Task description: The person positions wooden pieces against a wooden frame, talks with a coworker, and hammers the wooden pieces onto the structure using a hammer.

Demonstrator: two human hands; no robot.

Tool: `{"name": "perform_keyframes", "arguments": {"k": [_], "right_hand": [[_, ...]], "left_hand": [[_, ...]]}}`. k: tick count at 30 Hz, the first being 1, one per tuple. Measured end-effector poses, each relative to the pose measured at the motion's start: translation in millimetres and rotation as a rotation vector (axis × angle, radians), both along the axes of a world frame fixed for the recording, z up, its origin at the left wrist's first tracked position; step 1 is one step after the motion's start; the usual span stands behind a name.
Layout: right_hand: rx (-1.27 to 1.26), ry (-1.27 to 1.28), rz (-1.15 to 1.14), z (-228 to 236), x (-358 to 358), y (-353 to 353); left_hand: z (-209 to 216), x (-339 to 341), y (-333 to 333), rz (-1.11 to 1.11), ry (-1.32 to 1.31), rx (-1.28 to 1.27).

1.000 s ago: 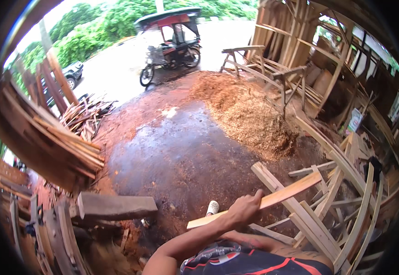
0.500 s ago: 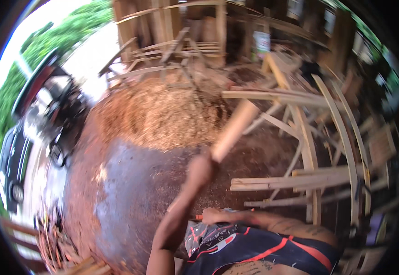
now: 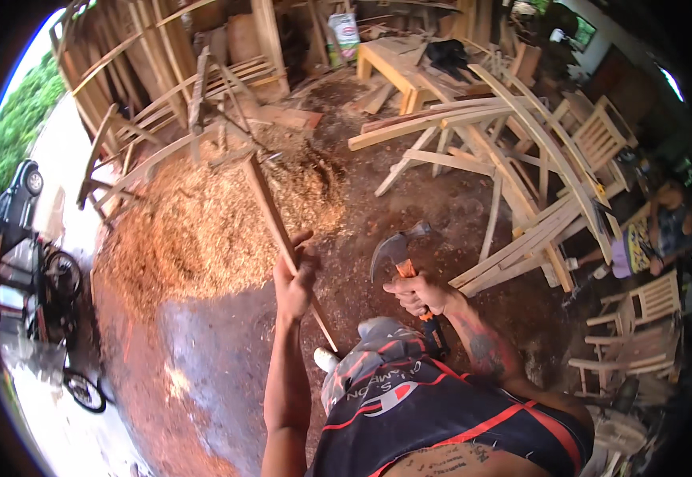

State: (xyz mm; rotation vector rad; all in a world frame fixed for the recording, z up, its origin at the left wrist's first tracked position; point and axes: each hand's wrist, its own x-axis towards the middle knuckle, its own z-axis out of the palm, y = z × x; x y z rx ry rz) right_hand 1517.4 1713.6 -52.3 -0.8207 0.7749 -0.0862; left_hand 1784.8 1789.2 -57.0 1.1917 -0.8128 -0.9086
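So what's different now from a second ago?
The view has turned right. The left hand has swung the board's far end from the person's right to point ahead. The right hand has come forward from the waist, showing a hammer. Unchanged: the left hand's hold; the shavings heap on the ground.

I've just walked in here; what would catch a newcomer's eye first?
Probably the claw hammer with its orange and black handle, gripped in the person's right hand near the middle of the view. Just left of it, the left hand holds a long wooden strip on a slant. Beyond that, in the upper left, a broad golden-brown heap of wood shavings covers the ground.
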Motion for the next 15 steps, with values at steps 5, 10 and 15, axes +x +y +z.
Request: {"name": "perform_keyframes", "arguments": {"k": [5,10,15], "right_hand": [[-0.064,0.175,-0.284,23,32,3],[-0.272,0.207,-0.627,38,34,-31],[-0.157,-0.145,-0.945,61,1,-98]], "left_hand": [[17,7,-65,-0.330,-0.027,-0.065],[-16,18,-155,-0.777,-0.256,0.020],[-47,5,-244,-1.047,-0.285,0.166]]}}
